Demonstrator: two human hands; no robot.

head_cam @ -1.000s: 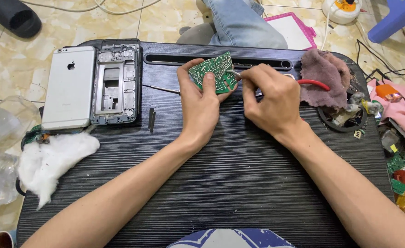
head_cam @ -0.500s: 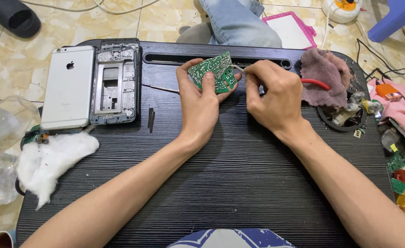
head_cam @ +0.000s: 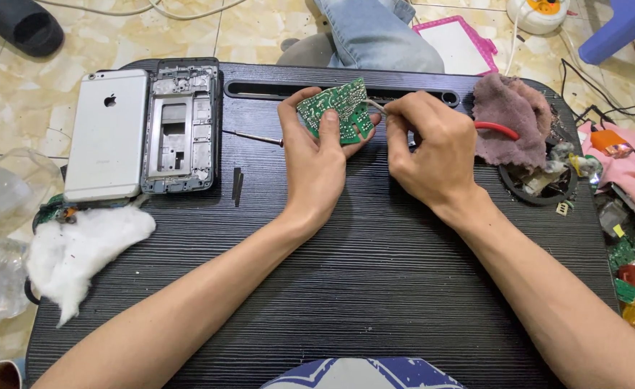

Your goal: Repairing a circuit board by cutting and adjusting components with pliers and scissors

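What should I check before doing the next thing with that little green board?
1. Left hand grips the green circuit board firmly: ok, fingers wrap its edge.
2. Right hand holds the red-handled tool: ok, its tip is at the board.
3. Exact spot the tip touches: cannot tell, fingers hide it.
4. Thin screwdriver lies apart from the hands on the black table: ok.
5. Silver phone and its open frame lie out of the way: ok.
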